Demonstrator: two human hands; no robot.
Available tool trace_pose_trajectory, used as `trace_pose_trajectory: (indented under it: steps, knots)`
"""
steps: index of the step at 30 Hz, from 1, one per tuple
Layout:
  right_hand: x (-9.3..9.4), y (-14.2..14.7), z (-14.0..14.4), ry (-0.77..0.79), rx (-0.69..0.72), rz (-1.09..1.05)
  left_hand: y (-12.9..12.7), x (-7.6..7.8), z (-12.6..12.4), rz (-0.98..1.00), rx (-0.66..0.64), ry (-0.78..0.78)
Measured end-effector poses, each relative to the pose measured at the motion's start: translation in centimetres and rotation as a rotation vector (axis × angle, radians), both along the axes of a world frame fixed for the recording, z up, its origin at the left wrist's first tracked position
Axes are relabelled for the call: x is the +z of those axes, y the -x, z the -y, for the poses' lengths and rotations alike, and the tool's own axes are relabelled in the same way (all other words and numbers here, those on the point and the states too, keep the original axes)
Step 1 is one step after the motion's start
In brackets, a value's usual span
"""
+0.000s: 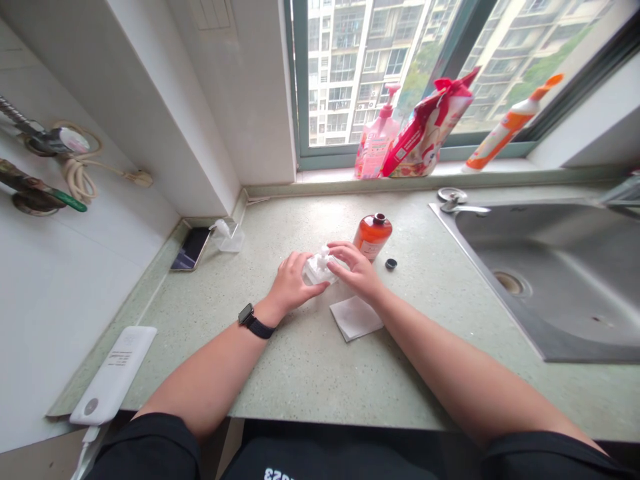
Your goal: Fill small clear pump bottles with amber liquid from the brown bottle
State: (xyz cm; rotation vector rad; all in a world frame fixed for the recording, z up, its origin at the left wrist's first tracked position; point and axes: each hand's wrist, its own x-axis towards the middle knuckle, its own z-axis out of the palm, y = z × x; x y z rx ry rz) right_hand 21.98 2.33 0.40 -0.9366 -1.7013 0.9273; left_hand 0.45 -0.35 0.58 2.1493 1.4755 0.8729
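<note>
A small clear bottle [316, 269] with a white pump top [325, 254] stands on the counter between my hands. My left hand [294, 285] is wrapped round its left side, thumb along the near face. From the right, my right hand [356, 268] pinches the pump top between thumb and fingers. Just behind that hand is an orange-amber bottle [374, 235] with an uncovered black neck, its lower part hidden. Its likely black cap [391, 265] lies to the right. A folded white paper towel [355, 319] sits under my right wrist.
At the left lie a second clear pump bottle [229, 239], a phone [191, 248] and a white power bank [116, 373] with a cable. A steel sink [500, 267] takes up the right. A pink pump bottle [376, 143], red pouch [433, 127] and orange-white bottle [510, 127] line the windowsill.
</note>
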Motion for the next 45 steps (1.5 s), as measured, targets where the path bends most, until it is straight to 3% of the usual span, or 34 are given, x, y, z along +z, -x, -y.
trace_pose_trajectory:
  steps: [6,10,15,23,28,34,42,45]
  knots:
    - [0.6,1.6,-0.1,-0.051,0.033,0.104,0.0,0.2,0.0,0.018,-0.023,-0.006]
    - [0.0,1.0,-0.4,0.072,-0.031,-0.007,0.1,0.0,0.0,0.006,-0.012,-0.005]
    - [-0.6,-0.3,-0.3,0.152,-0.01,-0.122,0.2,-0.1,0.0,0.001,-0.016,0.0]
    - [-0.1,1.3,-0.3,-0.034,0.032,0.056,0.1,0.0,0.0,0.024,-0.025,-0.01]
    - [0.0,1.3,-0.5,0.019,-0.011,0.019,0.1,0.0,0.0,0.025,-0.018,0.003]
    - [-0.4,-0.8,-0.5,0.107,0.049,-0.11,0.1,0.1,0.1,0.018,-0.019,0.008]
    - [0.1,1.5,-0.2,-0.076,0.043,0.083,0.1,-0.2,0.0,0.025,-0.027,0.007]
    - [0.1,1.9,-0.4,-0.058,-0.002,0.082,0.1,-0.1,-0.1,0.028,-0.024,0.004]
